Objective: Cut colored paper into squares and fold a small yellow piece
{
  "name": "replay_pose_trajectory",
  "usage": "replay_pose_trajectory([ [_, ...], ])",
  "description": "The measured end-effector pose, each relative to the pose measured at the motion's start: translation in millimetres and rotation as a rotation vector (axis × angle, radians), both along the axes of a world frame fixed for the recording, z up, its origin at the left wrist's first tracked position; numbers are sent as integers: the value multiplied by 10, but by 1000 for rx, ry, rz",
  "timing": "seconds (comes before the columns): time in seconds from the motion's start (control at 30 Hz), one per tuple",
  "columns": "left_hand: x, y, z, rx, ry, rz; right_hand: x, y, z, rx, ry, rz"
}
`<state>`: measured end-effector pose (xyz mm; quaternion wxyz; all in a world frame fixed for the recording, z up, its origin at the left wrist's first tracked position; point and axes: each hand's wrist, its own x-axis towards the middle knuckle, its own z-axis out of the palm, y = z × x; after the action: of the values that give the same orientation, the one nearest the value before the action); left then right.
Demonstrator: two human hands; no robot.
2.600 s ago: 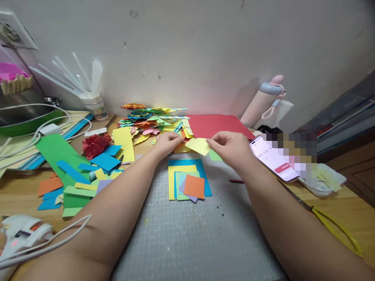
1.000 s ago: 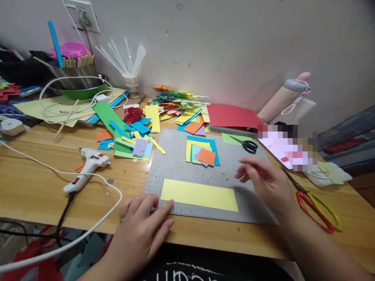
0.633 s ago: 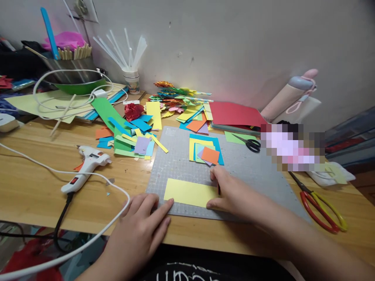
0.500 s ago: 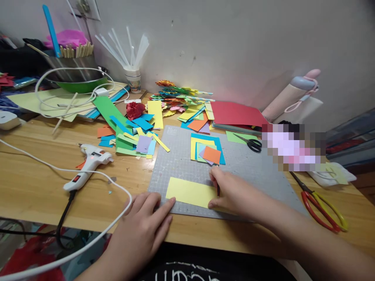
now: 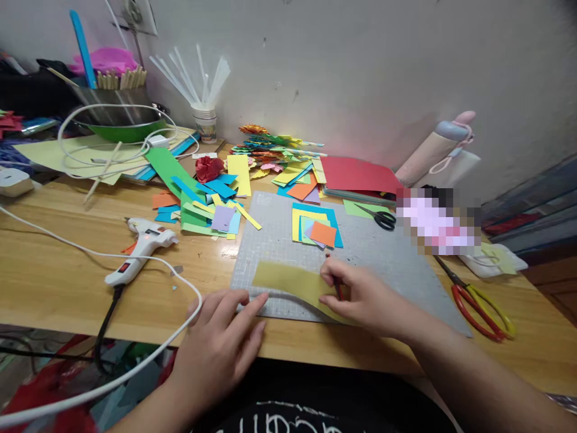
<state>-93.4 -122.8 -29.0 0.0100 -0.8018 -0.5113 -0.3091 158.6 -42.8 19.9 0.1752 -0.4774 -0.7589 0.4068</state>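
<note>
A yellow paper strip (image 5: 288,281) lies on the grey cutting mat (image 5: 383,264), its right end lifted off the mat. My right hand (image 5: 365,296) pinches that raised end and also has a thin red pencil (image 5: 334,282) between its fingers. My left hand (image 5: 220,337) rests flat at the mat's near left corner, fingertips touching the strip's left end, fingers stretched out. Just beyond the strip sits a stack of coloured paper squares (image 5: 315,225) with an orange one on top.
A white glue gun (image 5: 139,249) and its cable lie left of the mat. Paper scraps (image 5: 202,204) are piled beyond. Black scissors (image 5: 383,219), a red sheet (image 5: 356,174), red-and-yellow scissors (image 5: 482,304) and a pink bottle (image 5: 433,150) sit right. A cup of sticks (image 5: 205,123) stands by the wall.
The yellow strip was carried from the paper pile and laid on the mat. My right hand moved onto its right end and now lifts that end; my left hand stays at the corner.
</note>
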Motion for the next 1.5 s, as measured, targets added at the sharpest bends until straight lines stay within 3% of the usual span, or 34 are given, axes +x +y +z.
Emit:
replay_pose_trajectory([
  [0.1,109,-36,-6,245,-165,-68,-128,-112,-24,-68,579,-316],
  [0.17,216,-35,8,402,-145,-132,-274,-227,-63,-156,896,-550],
  [0.3,347,-15,51,448,16,-104,-517,-441,-146,-402,1142,-758],
  [0.4,298,-11,56,437,4,-116,-485,-451,-180,-433,1189,-819],
  [0.57,75,23,25,391,-43,-147,-45,-217,-227,-169,1068,-932],
  [0.73,-83,41,35,127,16,6,193,-142,-358,-137,633,-661],
  [0.87,-124,-6,27,-10,47,72,140,-204,-420,-132,461,-604],
  [1.1,-216,-75,-81,0,66,115,136,-308,-423,-154,302,-653],
  [1.5,-265,-198,-278,39,105,151,175,-449,-484,-167,284,-795],
])
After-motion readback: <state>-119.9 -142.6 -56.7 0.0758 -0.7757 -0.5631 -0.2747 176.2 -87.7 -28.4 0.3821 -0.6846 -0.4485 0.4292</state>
